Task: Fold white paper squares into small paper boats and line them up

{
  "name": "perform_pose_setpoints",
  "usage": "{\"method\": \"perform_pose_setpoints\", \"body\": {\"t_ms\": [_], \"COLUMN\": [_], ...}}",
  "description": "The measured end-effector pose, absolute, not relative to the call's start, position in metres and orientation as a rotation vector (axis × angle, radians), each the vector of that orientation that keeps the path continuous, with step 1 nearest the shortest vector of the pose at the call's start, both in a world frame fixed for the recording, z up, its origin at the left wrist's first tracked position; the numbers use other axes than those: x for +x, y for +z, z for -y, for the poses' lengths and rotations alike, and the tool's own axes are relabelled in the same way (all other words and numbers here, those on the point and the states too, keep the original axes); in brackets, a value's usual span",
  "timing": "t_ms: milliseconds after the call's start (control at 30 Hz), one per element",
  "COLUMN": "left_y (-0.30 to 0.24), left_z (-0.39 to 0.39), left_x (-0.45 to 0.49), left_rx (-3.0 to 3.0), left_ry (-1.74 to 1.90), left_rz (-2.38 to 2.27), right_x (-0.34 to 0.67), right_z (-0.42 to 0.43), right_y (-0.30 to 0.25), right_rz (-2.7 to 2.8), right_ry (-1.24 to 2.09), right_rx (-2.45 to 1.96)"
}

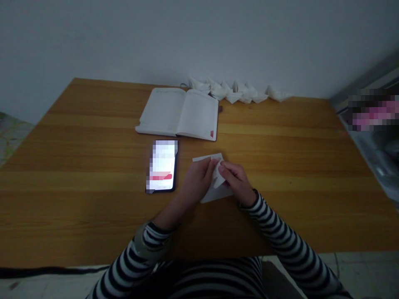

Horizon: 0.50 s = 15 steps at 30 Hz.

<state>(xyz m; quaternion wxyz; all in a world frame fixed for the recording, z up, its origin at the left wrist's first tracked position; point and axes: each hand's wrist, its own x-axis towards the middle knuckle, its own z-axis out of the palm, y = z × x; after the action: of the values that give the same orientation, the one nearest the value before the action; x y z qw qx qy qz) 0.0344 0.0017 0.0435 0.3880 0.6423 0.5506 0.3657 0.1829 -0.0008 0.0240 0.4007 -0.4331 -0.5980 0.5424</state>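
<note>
Between my two hands is a small piece of folded white paper (218, 177), pinched from both sides. My left hand (199, 176) grips its left side, with the fingers partly hidden behind the thumb. On the right side, my right hand (235, 178) presses the paper between thumb and fingers. Beneath both hands a flat white sheet (215, 195) lies on the wooden table (296, 166); the hands cover its middle. Left of my left hand, a phone (163, 166) with a lit screen lies face up.
An open notebook (198, 112) with blank-looking pages lies behind the phone. Several folded white paper shapes (245, 93) stand in a row along the wall at the table's back edge. A blurred pink item (375, 114) is off to the far right.
</note>
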Motion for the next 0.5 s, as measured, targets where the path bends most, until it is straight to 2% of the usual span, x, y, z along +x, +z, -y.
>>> {"method": "perform_pose_setpoints", "body": {"t_ms": [67,167,500], "left_y": [0.042,0.041,0.041], "left_z": [-0.002,0.001,0.007], "left_x": [0.035,0.041,0.042], "left_rx": [1.634,1.588,1.497], "left_ry": [0.932,0.91,0.746], "left_rz": [-1.409,-1.383,-1.167], "right_x": [0.186,0.187,0.191], "right_z": [-0.002,-0.002,-0.011], "right_y": [0.024,0.024,0.015], "right_rz": [1.538,1.518,1.035], "right_ry": [1.386,1.178,0.972], "right_rx": [-1.074,-1.119,-1.171]}}
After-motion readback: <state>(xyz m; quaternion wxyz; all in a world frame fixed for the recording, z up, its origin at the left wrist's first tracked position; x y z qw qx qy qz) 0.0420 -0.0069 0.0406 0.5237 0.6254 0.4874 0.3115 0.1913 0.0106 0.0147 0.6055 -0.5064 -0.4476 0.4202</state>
